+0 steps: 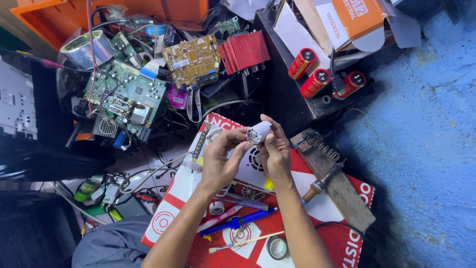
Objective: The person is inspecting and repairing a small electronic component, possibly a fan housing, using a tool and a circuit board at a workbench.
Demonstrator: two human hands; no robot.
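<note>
Both hands, left [218, 161] and right [275, 151], pinching a small white cylinder [259, 132] above the red-and-white box [342, 243], fingers clenched on it; risk of slipping onto the soldering iron [325, 181] beside the box if grip loosens.

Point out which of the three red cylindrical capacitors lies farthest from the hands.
The rightmost red capacitor, next to the black plug. The other two lie further left, closer to the hands holding the small white cylinder.
</note>
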